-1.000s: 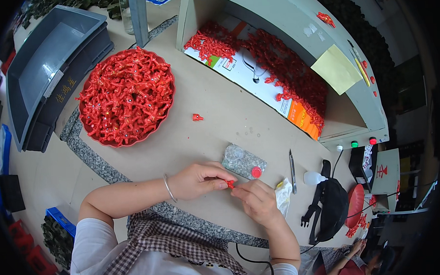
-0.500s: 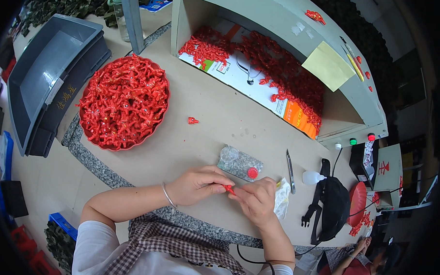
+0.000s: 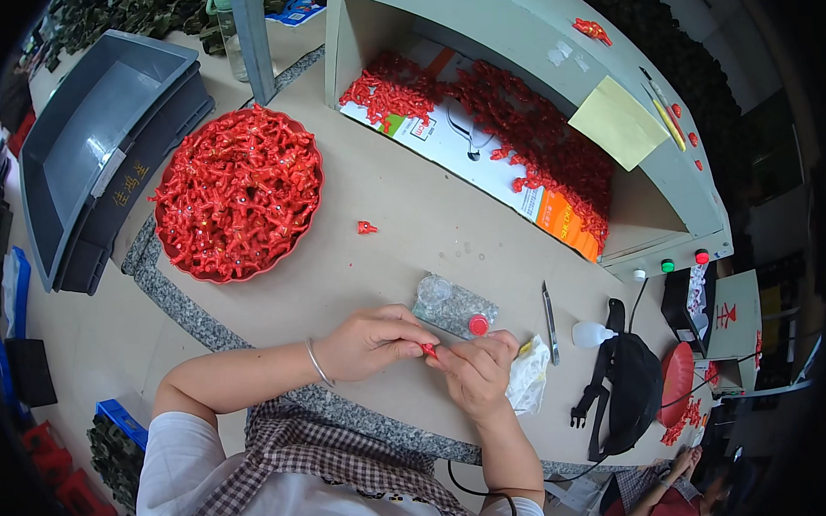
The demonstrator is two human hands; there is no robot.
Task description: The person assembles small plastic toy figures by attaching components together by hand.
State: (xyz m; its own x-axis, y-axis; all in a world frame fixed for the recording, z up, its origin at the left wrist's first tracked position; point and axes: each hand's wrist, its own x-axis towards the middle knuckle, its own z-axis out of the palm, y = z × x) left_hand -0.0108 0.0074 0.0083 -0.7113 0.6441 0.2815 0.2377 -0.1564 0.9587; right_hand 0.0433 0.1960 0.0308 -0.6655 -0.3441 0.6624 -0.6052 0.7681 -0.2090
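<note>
My left hand pinches a small glossy red plastic figure between thumb and fingertips, above the near part of the table. From the other side, the closed fingertips of my right hand press against the same figure; they cover most of it. Just beyond my hands lies a speckled grey slab, with a clear round dish and a small red cap-like pot on it. A crumpled white cloth rests beside my right hand. Farther off, a single red piece lies alone on the table.
A scalloped red bowl heaped with red figures stands left, beside stacked grey bins. More figures lie inside a pale cabinet at the back. Tweezers, a squeeze bottle and a black waist bag lie right.
My right fingers have shifted slightly left and curl more closely around the red figure. My left hand keeps its pinch. The whole view has shifted a little.
</note>
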